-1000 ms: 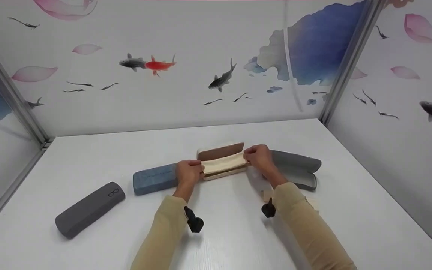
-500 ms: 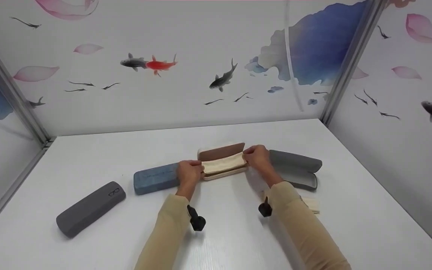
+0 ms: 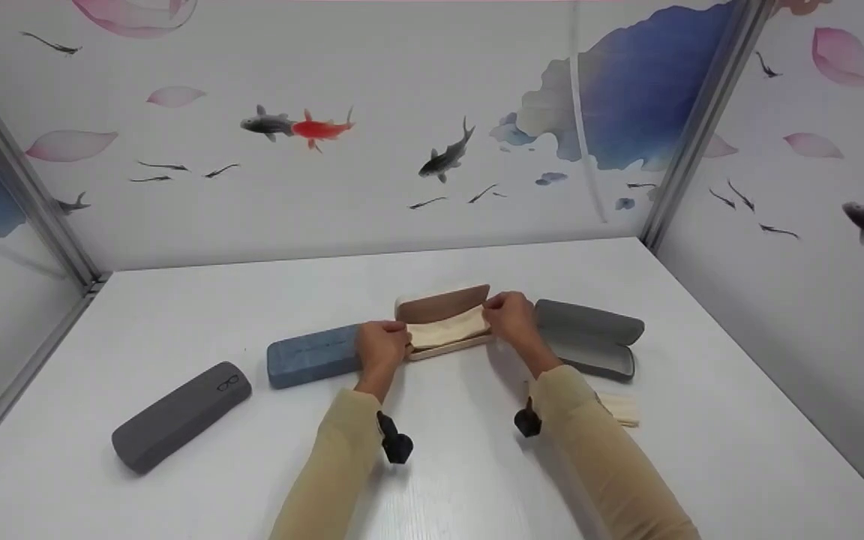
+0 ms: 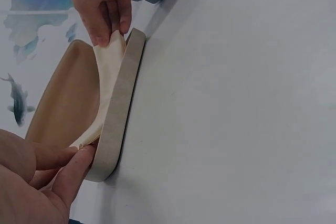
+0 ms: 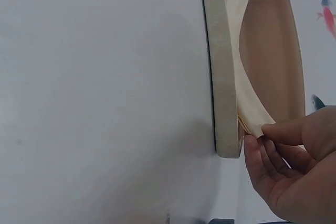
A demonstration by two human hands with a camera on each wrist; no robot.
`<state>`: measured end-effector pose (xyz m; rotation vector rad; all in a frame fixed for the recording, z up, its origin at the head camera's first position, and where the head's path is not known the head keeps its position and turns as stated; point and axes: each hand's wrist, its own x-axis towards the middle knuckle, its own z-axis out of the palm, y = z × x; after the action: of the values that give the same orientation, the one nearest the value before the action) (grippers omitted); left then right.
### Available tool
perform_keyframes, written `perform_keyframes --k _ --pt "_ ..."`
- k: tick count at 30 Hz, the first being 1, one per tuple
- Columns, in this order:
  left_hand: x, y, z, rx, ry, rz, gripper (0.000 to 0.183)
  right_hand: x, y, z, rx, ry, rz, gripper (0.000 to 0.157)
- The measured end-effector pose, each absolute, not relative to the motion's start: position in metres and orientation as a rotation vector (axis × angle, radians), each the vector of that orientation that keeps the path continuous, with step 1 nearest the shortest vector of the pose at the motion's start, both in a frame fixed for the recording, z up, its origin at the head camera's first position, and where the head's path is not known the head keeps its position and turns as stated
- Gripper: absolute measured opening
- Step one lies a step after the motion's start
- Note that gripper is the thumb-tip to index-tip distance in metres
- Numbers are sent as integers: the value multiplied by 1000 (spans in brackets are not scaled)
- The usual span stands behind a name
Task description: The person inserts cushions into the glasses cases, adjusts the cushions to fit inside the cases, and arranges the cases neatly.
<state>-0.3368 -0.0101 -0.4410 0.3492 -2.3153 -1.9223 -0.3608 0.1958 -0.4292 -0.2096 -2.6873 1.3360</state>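
Observation:
A folded cream cloth (image 3: 447, 330) spans an open beige glasses case (image 4: 116, 114) with a brown inner lid (image 3: 443, 304). My left hand (image 3: 382, 348) pinches the cloth's left end between thumb and fingers, right at the case's end. At the other end my right hand (image 3: 514, 319) pinches the cloth the same way. Both wrist views show the cloth sagging in the middle, down into the case between its front wall and the raised lid. The case's floor is hidden under the cloth.
A blue glasses case (image 3: 313, 357) lies shut beside my left hand. Further left is a dark grey glasses case (image 3: 181, 417) with a spectacles drawing. An open grey case (image 3: 589, 339) stands right of my right hand. Another cream cloth (image 3: 619, 409) lies partly behind the right sleeve.
The cloth has sunk slightly lower into the beige case, and its ends have come a little closer together. My right hand has shifted slightly left. The other cases stay put.

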Motion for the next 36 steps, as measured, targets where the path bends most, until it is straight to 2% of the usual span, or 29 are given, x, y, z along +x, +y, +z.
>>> perform_keyframes --k 16,26,30,36 --pt "-337 -12 -434 332 -2338 -1896 18 -362 193 -432 -257 -2713 1216 21" --pt "-338 -28 -412 480 -2471 -1742 24 -363 200 -420 -274 -2683 1270 31" --pt "-339 -29 -404 498 -2498 -1777 32 -360 202 -413 -241 -2670 1363 41" --pt "-339 -27 -397 450 -2644 -1742 54 -367 202 -401 -338 -2751 1514 67"
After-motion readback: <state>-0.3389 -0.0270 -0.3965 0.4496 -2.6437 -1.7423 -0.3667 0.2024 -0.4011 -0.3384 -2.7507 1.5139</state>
